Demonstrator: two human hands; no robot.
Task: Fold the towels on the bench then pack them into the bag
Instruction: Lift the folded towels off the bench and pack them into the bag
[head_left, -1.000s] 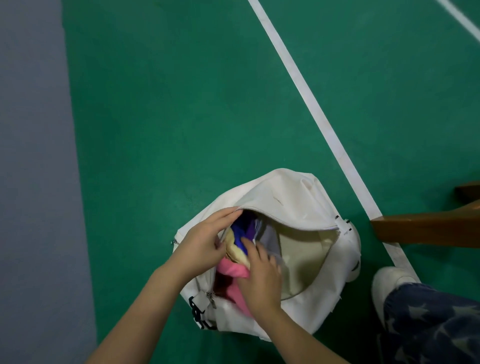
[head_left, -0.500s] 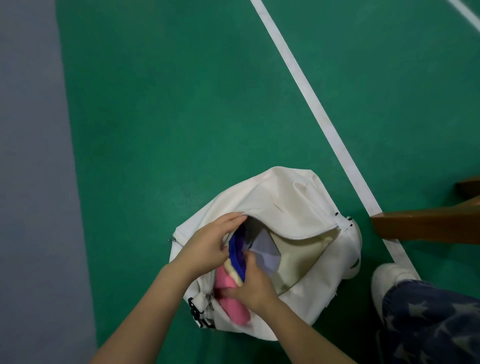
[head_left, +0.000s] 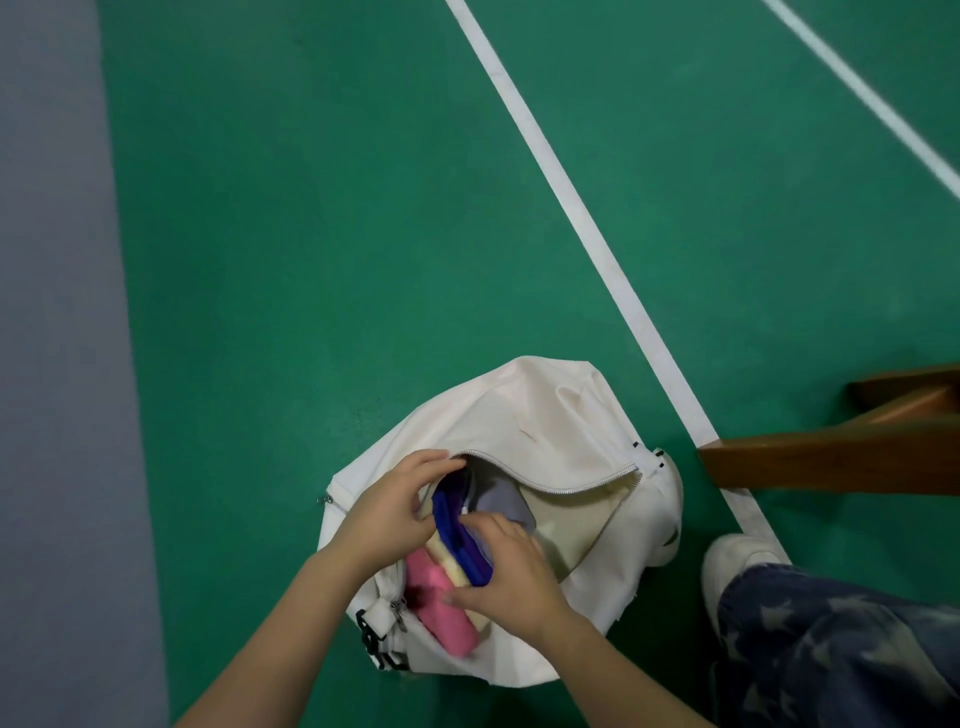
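Folded terry towels (head_left: 457, 564) stand on edge, side by side, in the left end of the bag's mouth. The 3 are the pink towel (head_left: 441, 603) outermost, the cream towel (head_left: 445, 558) in the middle and the deep blue towel (head_left: 462, 540) innermost. A grey-lilac cloth (head_left: 498, 501) lies deeper in; cannot tell if it is a 4th towel.

Since 1 s ago the right hand has slid off the pink and cream folds toward the blue side, and more of the blue shows. The pink end pokes past the lip. Judgement: packing is nearly done, but the bundle needs seating lower before the zip can close.

Right hand (head_left: 511, 577): fingers curled over the blue fold, thumb across pink and cream, clasping all 3.
Left hand (head_left: 389, 514): fingers hooked over the zip edge, holding the mouth open.

White canvas zip bag (head_left: 545, 415) sits on the green court floor (head_left: 311, 260), beside a white painted line (head_left: 571, 208). A brown wooden bench (head_left: 831, 462) stands to the right.
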